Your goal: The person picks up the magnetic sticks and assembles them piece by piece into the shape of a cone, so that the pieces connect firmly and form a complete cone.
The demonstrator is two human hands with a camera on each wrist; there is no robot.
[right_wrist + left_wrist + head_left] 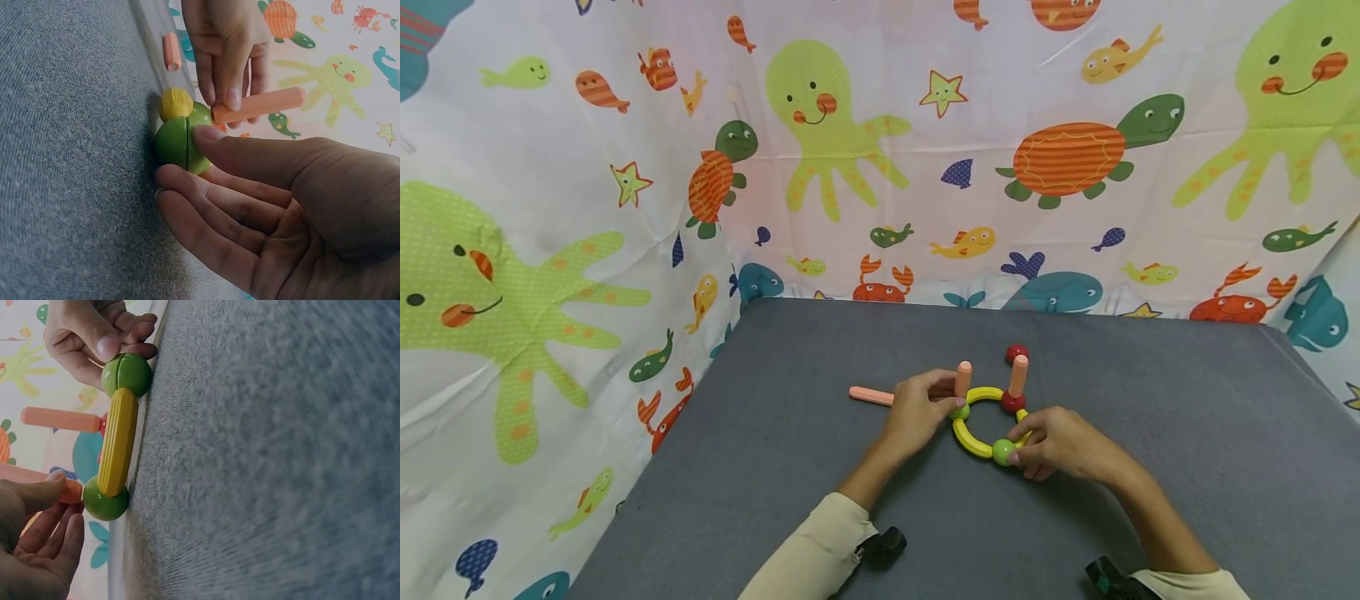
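A ring of curved yellow pieces (972, 440) joined by balls lies on the table. At its left side, my left hand (916, 410) pinches the lower part of an upright salmon stick (963, 378), right at a green ball (961, 412). Thumb and fingers of my right hand (1067, 444) hold the front green ball (1003, 452), which has a slot across it in the right wrist view. Another salmon stick (1018, 377) stands on a red ball (1013, 403) at the ring's back right. My right fingers partly hide the ring's right side.
A loose salmon stick (870, 396) lies left of the ring, its right end behind my left hand. Behind the ring sits a second red ball (1017, 353). The grey table (760, 500) meets a printed sea-animal curtain (865, 258) at the back and left.
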